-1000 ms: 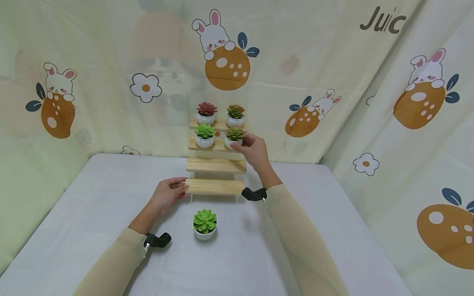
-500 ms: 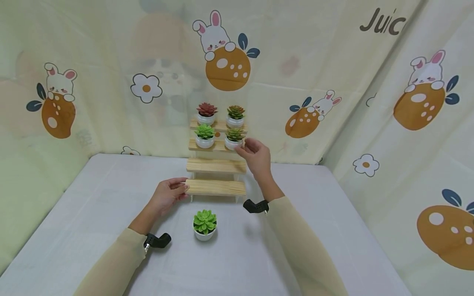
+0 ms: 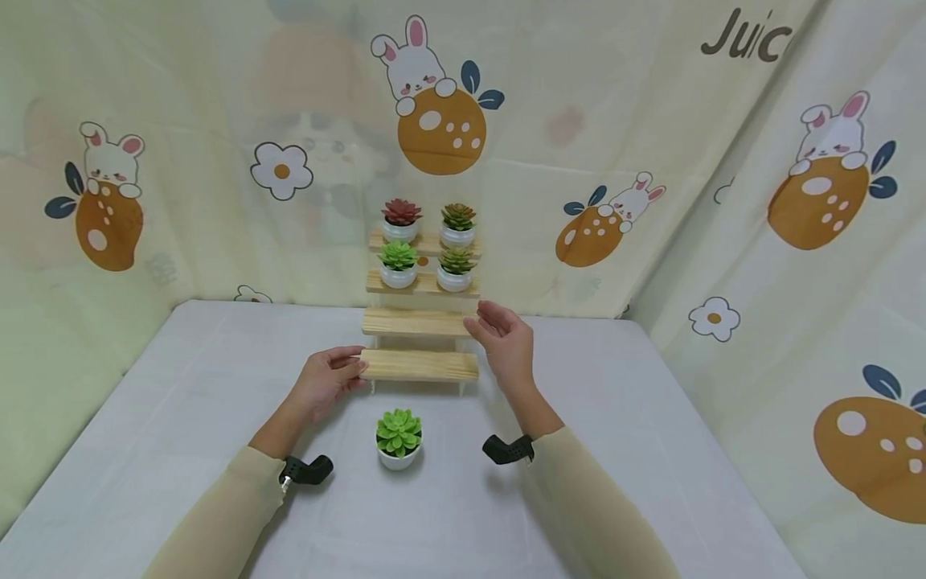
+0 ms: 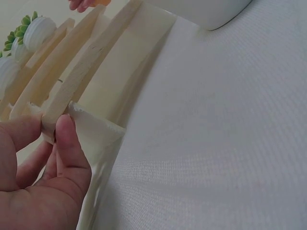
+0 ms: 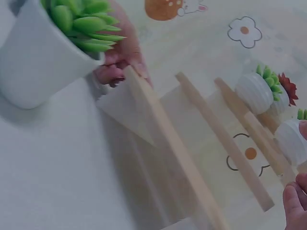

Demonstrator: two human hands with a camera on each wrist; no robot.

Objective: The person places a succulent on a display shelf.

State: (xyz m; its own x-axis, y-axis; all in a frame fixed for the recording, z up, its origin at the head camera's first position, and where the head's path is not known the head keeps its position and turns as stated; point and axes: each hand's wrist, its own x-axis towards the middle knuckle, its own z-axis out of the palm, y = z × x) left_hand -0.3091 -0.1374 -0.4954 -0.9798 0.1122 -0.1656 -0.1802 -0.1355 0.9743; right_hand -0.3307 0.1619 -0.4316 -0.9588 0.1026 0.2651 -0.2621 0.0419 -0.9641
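— What's the left hand [image 3: 329, 379] doing?
— It pinches the left end of the bottom step [image 3: 419, 364] of the wooden stand [image 3: 422, 322], which runs left to right.
— And the loose potted plant [image 3: 399, 438]?
— On the table [image 3: 181, 418], just in front of that step, between both wrists.
— The right hand [image 3: 506, 342]?
— Open and empty, beside the steps' right end, above and behind the plant.

- A white cloth [image 3: 181, 418] covers the table from edge to edge.
- Pale yellow curtains [image 3: 615, 96] hang behind and along both sides, closing the table in.
- The curtains carry printed rabbits on oranges [image 3: 434, 104], white flowers [image 3: 282, 170] and brown lettering [image 3: 748, 40].
- The light is soft and even, with faint shadows.
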